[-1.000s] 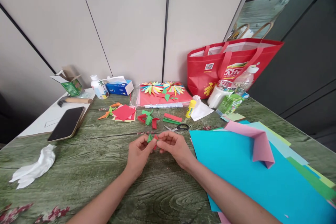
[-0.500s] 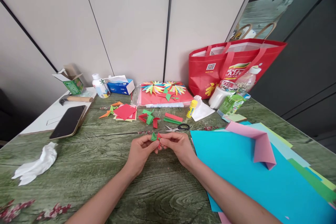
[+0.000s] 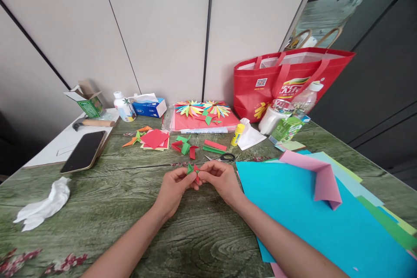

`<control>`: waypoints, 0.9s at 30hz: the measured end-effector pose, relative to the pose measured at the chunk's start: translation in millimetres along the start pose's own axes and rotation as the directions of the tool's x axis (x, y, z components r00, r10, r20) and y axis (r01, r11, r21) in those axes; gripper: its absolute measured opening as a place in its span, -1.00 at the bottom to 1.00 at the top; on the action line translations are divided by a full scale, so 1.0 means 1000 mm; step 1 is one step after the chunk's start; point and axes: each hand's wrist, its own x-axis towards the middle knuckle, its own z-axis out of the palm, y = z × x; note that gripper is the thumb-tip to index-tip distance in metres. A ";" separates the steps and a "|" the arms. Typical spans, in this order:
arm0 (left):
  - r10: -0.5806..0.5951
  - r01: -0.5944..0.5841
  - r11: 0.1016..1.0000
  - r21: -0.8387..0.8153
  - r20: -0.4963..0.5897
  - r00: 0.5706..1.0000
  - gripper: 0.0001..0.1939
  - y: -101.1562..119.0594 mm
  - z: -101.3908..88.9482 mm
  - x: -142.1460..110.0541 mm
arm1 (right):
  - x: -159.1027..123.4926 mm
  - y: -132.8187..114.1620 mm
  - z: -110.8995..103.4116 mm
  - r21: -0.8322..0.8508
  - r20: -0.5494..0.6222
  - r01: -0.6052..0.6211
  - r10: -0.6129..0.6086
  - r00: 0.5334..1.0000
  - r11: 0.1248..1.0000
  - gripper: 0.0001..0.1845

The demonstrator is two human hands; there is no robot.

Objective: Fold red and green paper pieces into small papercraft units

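My left hand [image 3: 174, 186] and my right hand [image 3: 220, 180] meet above the middle of the green wood-grain table [image 3: 130, 208]. Between their pinched fingertips sits a small folded paper piece [image 3: 193, 169], green on its left and red on its right. Both hands grip it, fingers curled. Just beyond my right hand lie black-handled scissors [image 3: 224, 157]. More folded red and green pieces [image 3: 185, 146] and two paper strips [image 3: 213, 147] lie farther back.
A large cyan sheet [image 3: 309, 217] with a folded pink sheet [image 3: 321, 176] covers the right side. A phone [image 3: 84, 151] and crumpled tissue [image 3: 44, 206] lie left. At the back stand a red bag [image 3: 286, 80], paper stars [image 3: 202, 109], a glue stick [image 3: 237, 134], a tissue box [image 3: 148, 106] and a bottle [image 3: 124, 107].
Both hands have shifted slightly away from me and to the right, still pinching the green and red piece, with the fingers working on it.
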 end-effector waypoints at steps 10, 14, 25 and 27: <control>-0.070 0.059 0.983 -0.173 -0.059 0.996 -0.85 -0.001 0.002 -0.001 | 0.002 -0.006 -0.004 -0.150 0.053 -0.013 0.021 0.998 0.989 -0.84; -0.063 0.047 0.982 -0.180 -0.084 0.994 -0.85 -0.002 0.003 -0.001 | 0.003 -0.003 -0.005 -0.176 0.050 0.005 0.004 0.999 0.984 -0.85; -0.067 0.050 0.983 -0.175 -0.094 0.993 -0.83 -0.005 0.003 -0.001 | 0.003 0.001 -0.005 -0.201 0.034 -0.014 0.021 0.999 0.979 -0.84; -0.073 0.054 0.981 -0.184 -0.095 0.993 -0.82 -0.006 0.003 0.000 | 0.003 0.000 -0.005 -0.172 0.023 -0.033 0.038 0.999 0.985 -0.84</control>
